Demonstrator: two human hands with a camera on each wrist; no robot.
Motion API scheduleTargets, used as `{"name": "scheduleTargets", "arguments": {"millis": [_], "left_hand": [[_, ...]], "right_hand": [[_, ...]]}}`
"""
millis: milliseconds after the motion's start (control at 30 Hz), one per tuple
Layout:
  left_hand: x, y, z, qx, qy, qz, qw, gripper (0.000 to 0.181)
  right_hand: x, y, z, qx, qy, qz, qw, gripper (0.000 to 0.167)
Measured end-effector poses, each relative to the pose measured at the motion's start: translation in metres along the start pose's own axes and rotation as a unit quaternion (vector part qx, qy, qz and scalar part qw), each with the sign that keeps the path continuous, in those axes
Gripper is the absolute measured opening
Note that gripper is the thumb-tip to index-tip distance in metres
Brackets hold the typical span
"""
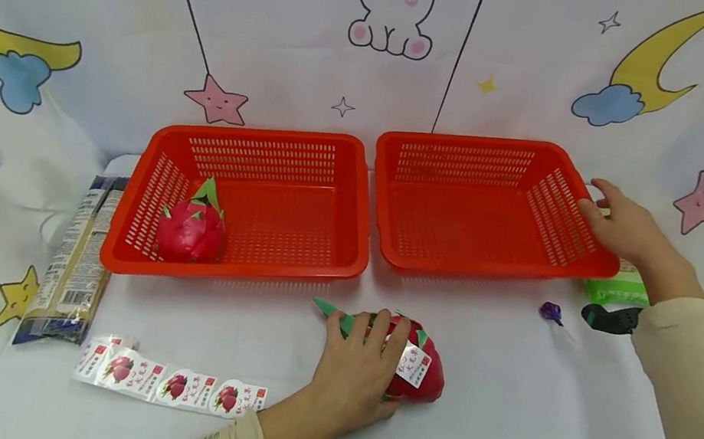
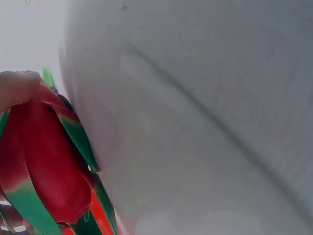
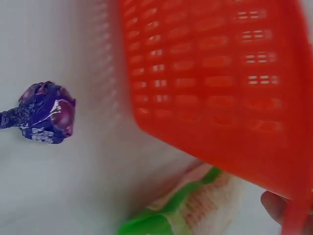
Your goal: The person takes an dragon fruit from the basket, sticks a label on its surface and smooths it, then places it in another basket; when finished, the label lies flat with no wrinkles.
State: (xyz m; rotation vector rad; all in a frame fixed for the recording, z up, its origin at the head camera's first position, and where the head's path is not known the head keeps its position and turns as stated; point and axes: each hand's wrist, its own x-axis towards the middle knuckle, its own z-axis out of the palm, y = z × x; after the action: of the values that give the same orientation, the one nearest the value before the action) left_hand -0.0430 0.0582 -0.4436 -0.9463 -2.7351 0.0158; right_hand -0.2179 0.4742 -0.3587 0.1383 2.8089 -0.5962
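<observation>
Head view bright, evenly lit, mostly crisp, soft faint shadows on the white table [image 1: 485, 428]. Left wrist greyer, washed out top left, darker top right; dragon fruit [image 2: 54, 161] readable, grey surface [image 2: 195, 196] soft. Right wrist hazy, near rim of red basket [image 3: 210, 98] and green packet [image 3: 200, 205] blurred, small highlights on purple wrapper [image 3: 51, 115].

labelled fruit [image 1: 433, 377] partly under left hand [image 1: 356, 372], green packet [image 1: 620, 288] part-hidden

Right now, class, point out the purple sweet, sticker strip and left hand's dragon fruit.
Purple sweet [image 3: 49, 113]: right wrist view, its wrapper.
Sticker strip [image 1: 176, 386]: head view, a printed label.
Dragon fruit [image 2: 51, 164]: left wrist view, red skin.
</observation>
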Motion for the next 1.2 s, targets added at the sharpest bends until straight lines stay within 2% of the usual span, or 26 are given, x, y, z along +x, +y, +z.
{"name": "scheduleTargets", "arguments": {"millis": [100,367,567,667,767,833,900,933,1000,1100,1200], "left_hand": [[0.0,0.0,0.0,-0.002,0.005,0.003,1.0,0.109],[-0.001,-0.002,0.003,-0.024,0.017,0.009,0.9995,0.108],[-0.006,-0.005,-0.003,-0.054,0.0,0.011,0.9985,0.107],[-0.013,-0.007,-0.02,-0.072,0.002,0.021,0.9972,0.107],[-0.016,-0.011,-0.05,-0.081,0.025,0.044,0.9954,0.105],[-0.01,-0.017,-0.073,-0.084,0.049,0.061,0.9933,0.104],[0.006,-0.024,-0.095,-0.083,0.066,0.075,0.9915,0.104],[0.017,-0.027,-0.103,-0.077,0.074,0.079,0.9912,0.104],[0.048,-0.032,-0.117,-0.068,0.069,0.078,0.9922,0.103],[0.105,-0.033,-0.124,-0.052,0.018,0.059,0.9967,0.1],[0.166,-0.025,-0.117,-0.03,-0.057,0.03,0.9975,0.101]], "right_hand": [[0.009,0.009,0.009,0.0,-0.027,0.006,0.9996,0.08],[0.019,0.016,0.024,-0.005,0.025,-0.014,0.9996,0.068],[0.022,0.014,0.029,-0.013,0.052,-0.029,0.9981,0.065],[0.023,0.014,0.03,-0.013,0.053,-0.033,0.998,0.064],[0.023,0.013,0.03,-0.009,0.051,-0.036,0.998,0.064],[0.023,0.012,0.029,-0.006,0.051,-0.04,0.9979,0.064],[0.023,0.012,0.029,-0.002,0.053,-0.044,0.9976,0.064],[0.023,0.012,0.028,0.001,0.054,-0.046,0.9975,0.064],[0.022,0.013,0.027,0.009,0.054,-0.05,0.9973,0.064],[0.02,0.015,0.026,0.023,0.051,-0.047,0.9973,0.063],[0.018,0.016,0.027,0.042,0.05,-0.033,0.9973,0.062]]}}
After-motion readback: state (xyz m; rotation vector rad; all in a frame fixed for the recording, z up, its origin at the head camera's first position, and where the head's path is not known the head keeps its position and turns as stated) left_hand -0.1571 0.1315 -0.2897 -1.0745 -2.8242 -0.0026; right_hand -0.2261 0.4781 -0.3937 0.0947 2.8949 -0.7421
